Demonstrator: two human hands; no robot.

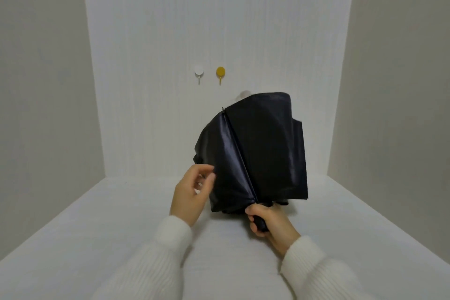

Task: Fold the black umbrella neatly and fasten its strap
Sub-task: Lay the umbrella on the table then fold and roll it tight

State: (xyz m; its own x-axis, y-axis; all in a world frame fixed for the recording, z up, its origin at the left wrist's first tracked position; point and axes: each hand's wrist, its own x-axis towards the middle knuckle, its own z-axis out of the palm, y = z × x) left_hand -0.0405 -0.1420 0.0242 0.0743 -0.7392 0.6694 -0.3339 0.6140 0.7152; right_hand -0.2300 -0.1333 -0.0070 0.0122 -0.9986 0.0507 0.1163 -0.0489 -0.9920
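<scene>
White sleeves [170, 246] reach over the worktop [73, 226]. Right grip [265, 223] is clamped round the handle [260, 223] of the umbrella [255, 153], held upright above the worktop, canopy loose and half collapsed. Left grip [192, 190] is apart, fingers [207, 178] touching the canopy's left edge. Two hooks [209, 74] sit on the back wall.

umbrella [263, 153] above table [97, 226], two hooks [220, 73] on wall behind

head view, forward-down, close over hands [226, 204]
</scene>
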